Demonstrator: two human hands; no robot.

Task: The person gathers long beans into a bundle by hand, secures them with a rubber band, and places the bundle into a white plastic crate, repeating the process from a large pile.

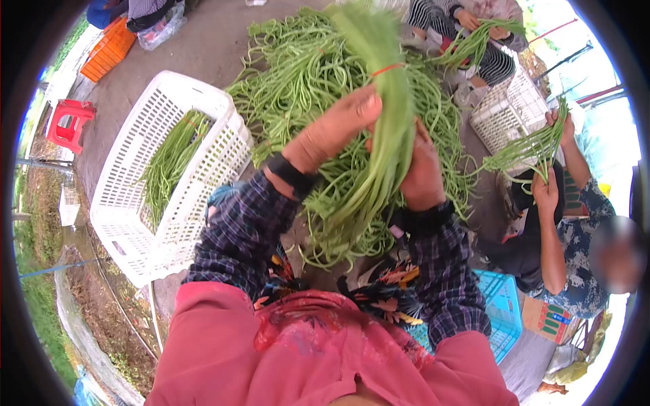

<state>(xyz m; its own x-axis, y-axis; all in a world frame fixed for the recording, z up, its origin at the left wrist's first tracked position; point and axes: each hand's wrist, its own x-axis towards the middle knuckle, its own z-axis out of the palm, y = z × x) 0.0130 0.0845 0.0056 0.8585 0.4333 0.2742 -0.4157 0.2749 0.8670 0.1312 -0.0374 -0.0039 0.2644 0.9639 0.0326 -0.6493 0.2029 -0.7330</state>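
Between my two hands is a long bundle of green beans, blurred by motion, with a red band around its upper part. My left hand presses on the bundle's left side, its fingers partly behind the beans. On the right side, my right hand is wrapped round the same bundle. Beneath and behind them a big heap of loose long beans covers the ground. To the left, a white slatted crate holds more long beans.
A red stool and an orange crate are at the upper left. A co-worker at the right and another person at the top hold beans. A white crate stands between them. A blue crate is at lower right.
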